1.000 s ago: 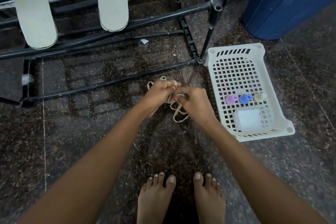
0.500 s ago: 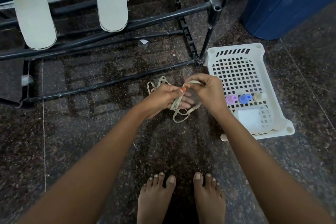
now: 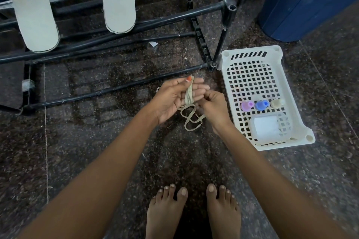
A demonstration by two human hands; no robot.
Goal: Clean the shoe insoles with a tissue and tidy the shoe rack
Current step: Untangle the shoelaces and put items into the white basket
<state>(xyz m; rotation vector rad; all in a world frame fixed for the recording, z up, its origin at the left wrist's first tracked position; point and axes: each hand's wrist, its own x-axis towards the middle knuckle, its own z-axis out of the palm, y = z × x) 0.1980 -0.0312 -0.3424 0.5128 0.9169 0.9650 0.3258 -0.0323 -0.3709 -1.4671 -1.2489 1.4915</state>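
Feet [image 3: 223, 209], bare, at bottom of view on dark speckled floor; we look down past two forearms reaching fwd.

L hand [image 3: 171, 97] is palm-up, fingers fairly straight, thumb pinching a flat beige shoelace [image 3: 189, 94] that lies as a small wound bundle across the fingers. R hand [image 3: 215, 108], just beside and touching it, has fingers curled on the loose part of the same lace. Slack loops hang below and between both hands, above the floor.

Right of the hands: white perforated basket [image 3: 250, 52] on the floor. Inside: purple bottle [image 3: 246, 105], blue bottle [image 3: 261, 105], cream bottle [image 3: 276, 103] in a row, plus a translucent tub [image 3: 270, 126] w/ something white in it; tissue or not, we can't tell.

Beyond the hands: black metal shoe rack [image 3: 116, 88], its corner post next to the basket. A paper scrap [image 3: 153, 44] lies under it.

Farther, upper left: two pale insoles [image 3: 35, 9] rest on the rack's upper bars, side by side but apart, long axes running away from us, rounded ends toward us. They sit ahead and left of the hands, well apart from them, so L hand is nearer. We judge neither hand can reach for them until the lace is put down.

Top right: blue bin [image 3: 310, 2].
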